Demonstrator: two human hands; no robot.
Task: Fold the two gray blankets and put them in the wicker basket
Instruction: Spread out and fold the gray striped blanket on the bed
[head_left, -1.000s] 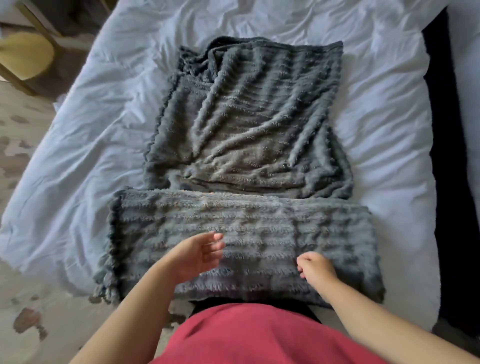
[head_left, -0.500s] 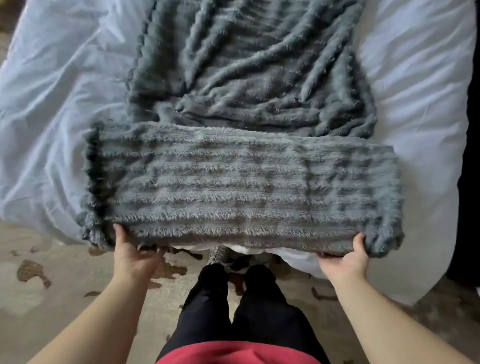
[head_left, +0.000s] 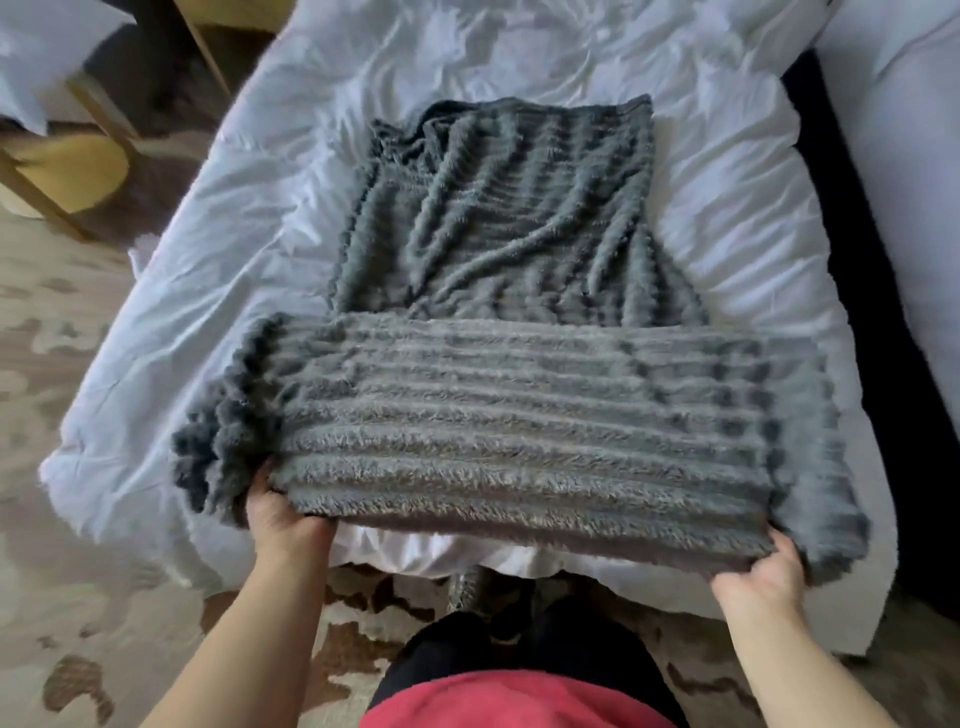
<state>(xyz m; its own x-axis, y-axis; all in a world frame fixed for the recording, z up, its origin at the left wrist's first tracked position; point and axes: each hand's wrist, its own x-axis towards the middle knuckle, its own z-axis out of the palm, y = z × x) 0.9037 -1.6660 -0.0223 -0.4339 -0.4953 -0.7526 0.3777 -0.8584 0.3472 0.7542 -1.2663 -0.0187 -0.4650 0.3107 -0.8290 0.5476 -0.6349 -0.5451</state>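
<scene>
A folded gray ribbed blanket (head_left: 524, 426) lies as a long strip across the near edge of the bed. My left hand (head_left: 283, 512) grips its near left corner from below. My right hand (head_left: 758, 577) holds its near right corner, and that near edge is lifted off the bed. Behind it a second gray blanket (head_left: 498, 228) lies rumpled and roughly spread on the white sheet. No wicker basket is in view.
The white bed (head_left: 208, 270) fills the middle of the view. A wooden chair with a yellow seat (head_left: 67, 171) stands at the far left on a patterned carpet (head_left: 62, 597). A dark gap (head_left: 872, 312) and another white bed (head_left: 914, 145) are at the right.
My hands went from resting on top of the folded blanket to gripping its near corners. The near edge has come up off the bed and my view has risen.
</scene>
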